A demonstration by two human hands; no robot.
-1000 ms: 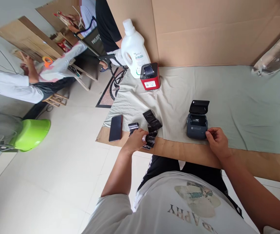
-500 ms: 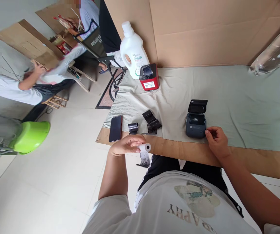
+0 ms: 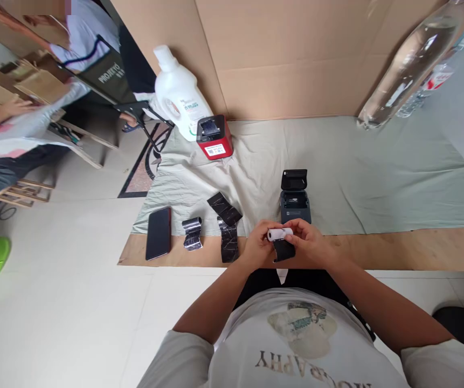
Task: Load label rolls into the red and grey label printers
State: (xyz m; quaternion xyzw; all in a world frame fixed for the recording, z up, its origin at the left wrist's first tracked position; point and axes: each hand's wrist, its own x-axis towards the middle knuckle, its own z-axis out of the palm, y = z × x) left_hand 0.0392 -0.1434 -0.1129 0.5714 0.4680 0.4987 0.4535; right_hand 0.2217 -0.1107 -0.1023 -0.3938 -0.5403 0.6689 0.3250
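Note:
A small white paper roll [image 3: 279,234] with a dark loose tail hanging from it is held between both hands at the table's front edge. My left hand [image 3: 258,247] grips its left end and my right hand [image 3: 310,243] its right end. Just beyond them stands a small dark printer [image 3: 295,201] with its lid raised. Left of my hands lie a black printed strip [image 3: 226,225] and a small dark curled roll [image 3: 192,233] on the table.
A black phone [image 3: 158,233] lies at the table's left front corner. A red printer [image 3: 214,137] and a white jug [image 3: 178,95] stand at the back left. A clear plastic roll [image 3: 401,70] leans at the back right against cardboard. Other people work at the far left.
My left hand lifted the paper roll off the table and carried it right. My right hand left the dark printer's side and joined it on the roll. The view swung right.

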